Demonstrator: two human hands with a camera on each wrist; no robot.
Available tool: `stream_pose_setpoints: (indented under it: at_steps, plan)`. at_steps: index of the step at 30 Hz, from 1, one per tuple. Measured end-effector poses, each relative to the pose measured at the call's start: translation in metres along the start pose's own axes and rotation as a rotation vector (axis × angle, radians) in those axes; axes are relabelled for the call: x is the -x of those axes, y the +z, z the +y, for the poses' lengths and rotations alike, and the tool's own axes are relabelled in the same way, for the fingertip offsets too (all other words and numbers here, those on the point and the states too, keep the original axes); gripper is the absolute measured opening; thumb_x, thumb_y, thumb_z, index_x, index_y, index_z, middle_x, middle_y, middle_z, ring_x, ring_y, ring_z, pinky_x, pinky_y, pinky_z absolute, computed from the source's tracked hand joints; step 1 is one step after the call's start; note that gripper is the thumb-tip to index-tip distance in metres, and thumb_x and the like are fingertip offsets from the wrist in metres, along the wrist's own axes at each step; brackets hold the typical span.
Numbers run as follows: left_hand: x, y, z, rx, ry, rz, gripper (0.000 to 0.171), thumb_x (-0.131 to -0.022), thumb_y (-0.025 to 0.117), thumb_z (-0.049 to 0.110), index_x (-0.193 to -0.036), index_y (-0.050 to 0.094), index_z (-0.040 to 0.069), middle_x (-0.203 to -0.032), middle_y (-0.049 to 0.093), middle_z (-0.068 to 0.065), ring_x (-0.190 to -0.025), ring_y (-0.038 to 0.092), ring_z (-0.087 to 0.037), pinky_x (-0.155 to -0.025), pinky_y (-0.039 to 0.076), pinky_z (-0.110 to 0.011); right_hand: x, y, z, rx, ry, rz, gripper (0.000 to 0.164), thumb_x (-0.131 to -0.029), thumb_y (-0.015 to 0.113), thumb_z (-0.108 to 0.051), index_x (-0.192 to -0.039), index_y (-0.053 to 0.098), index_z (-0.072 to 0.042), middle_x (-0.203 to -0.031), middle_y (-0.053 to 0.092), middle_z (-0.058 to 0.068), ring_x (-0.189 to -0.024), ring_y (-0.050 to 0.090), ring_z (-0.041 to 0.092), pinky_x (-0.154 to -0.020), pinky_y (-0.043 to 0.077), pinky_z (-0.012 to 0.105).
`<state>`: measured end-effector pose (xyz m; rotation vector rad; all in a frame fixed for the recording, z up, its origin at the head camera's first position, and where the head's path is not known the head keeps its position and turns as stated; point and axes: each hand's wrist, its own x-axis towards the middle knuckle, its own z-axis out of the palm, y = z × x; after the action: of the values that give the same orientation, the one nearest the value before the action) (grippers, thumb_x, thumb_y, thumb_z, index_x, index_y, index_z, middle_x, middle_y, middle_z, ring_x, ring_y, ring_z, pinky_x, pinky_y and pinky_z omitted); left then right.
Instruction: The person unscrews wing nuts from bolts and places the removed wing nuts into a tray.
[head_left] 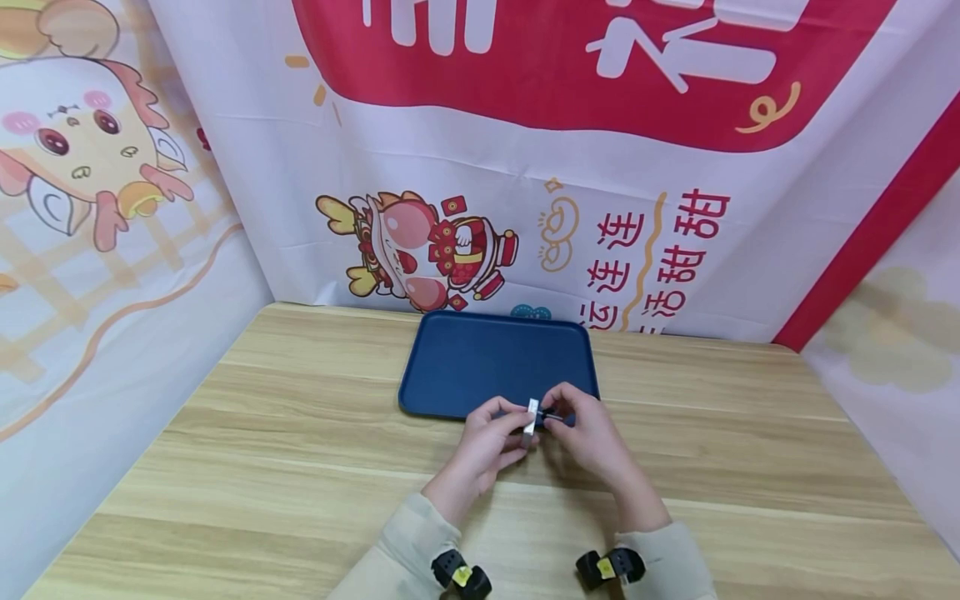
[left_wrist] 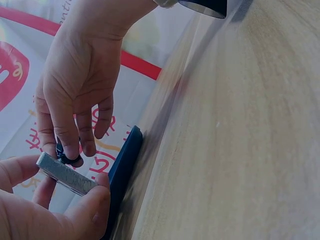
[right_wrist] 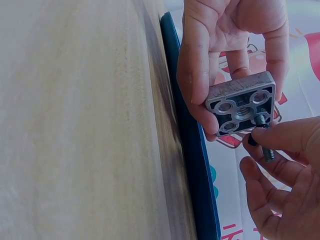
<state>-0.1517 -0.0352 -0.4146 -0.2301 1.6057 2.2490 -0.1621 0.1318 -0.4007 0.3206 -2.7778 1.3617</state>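
Above the tray's front edge, my left hand (head_left: 489, 440) holds a small square metal plate (right_wrist: 242, 104) between thumb and fingers. Its face, seen in the right wrist view, has several round holes, with a threaded one in the middle. My right hand (head_left: 588, 433) pinches a threaded bolt (right_wrist: 269, 154) with a black part (right_wrist: 252, 140) at the fingertips. One threaded end overlaps the plate's corner hole; another juts out below the fingers. In the left wrist view, the black part (left_wrist: 68, 158) shows beside the plate's edge, partly hidden by the fingers.
A dark blue tray (head_left: 498, 362) lies on the wooden table (head_left: 300, 467), near its back edge. Printed cloth (head_left: 480, 150) hangs behind the table and along both sides. Black wrist cameras sit at both cuffs.
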Motion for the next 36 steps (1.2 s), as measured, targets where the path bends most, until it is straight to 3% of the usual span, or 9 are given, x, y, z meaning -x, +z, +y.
stream_pose_setpoints:
  at_steps: [7, 12, 17, 24, 36]
  plan:
    - [0.0004, -0.0004, 0.0005, 0.001, 0.001, -0.002, 0.011, -0.093, 0.069, 0.018, -0.099, 0.062, 0.012, -0.112, 0.070, -0.014, -0.079, 0.072, -0.015, -0.084, 0.056, -0.039, 0.0010, -0.0039, -0.0001, -0.138, 0.043, -0.016, 0.015, -0.096, 0.063, -0.008, -0.110, 0.060, -0.003, -0.103, 0.065, 0.011, -0.093, 0.057, 0.021, -0.084, 0.046, 0.035]
    - [0.0014, 0.0006, 0.0006, -0.001, 0.003, -0.005, 0.009, -0.094, 0.068, 0.016, -0.098, 0.061, 0.013, -0.112, 0.069, -0.014, -0.082, 0.072, -0.017, -0.089, 0.056, -0.044, 0.0013, -0.0056, -0.0003, -0.313, 0.207, -0.024, 0.030, -0.105, 0.051, -0.026, -0.116, 0.056, 0.001, -0.097, 0.063, 0.011, -0.083, 0.060, 0.019, -0.074, 0.050, 0.030]
    - [0.0010, 0.0013, 0.0000, -0.007, 0.011, 0.002, 0.009, -0.094, 0.068, 0.017, -0.097, 0.061, 0.013, -0.112, 0.069, -0.013, -0.085, 0.073, -0.019, -0.091, 0.055, -0.047, 0.0009, -0.0060, 0.0016, -0.449, 0.346, -0.051, 0.034, -0.106, 0.046, -0.029, -0.114, 0.056, 0.002, -0.081, 0.061, 0.004, -0.071, 0.058, 0.015, -0.065, 0.049, 0.027]
    - [-0.0009, 0.0010, -0.0013, 0.002, 0.011, 0.001, 0.007, -0.093, 0.068, 0.015, -0.091, 0.061, 0.015, -0.105, 0.068, -0.007, -0.084, 0.073, -0.018, -0.085, 0.056, -0.041, 0.0012, -0.0064, 0.0048, -0.462, 0.357, -0.094, 0.026, -0.104, 0.051, -0.024, -0.107, 0.060, 0.000, -0.081, 0.063, 0.004, -0.074, 0.060, 0.015, -0.067, 0.051, 0.029]
    - [0.0016, 0.0015, 0.0000, -0.011, 0.023, -0.004, 0.007, -0.093, 0.068, 0.013, -0.094, 0.061, 0.013, -0.104, 0.069, -0.009, -0.081, 0.072, -0.017, -0.087, 0.056, -0.044, 0.0023, -0.0075, 0.0031, -0.512, 0.373, -0.106, 0.025, -0.103, 0.051, -0.020, -0.108, 0.060, 0.003, -0.082, 0.063, 0.004, -0.077, 0.062, 0.014, -0.074, 0.053, 0.029]
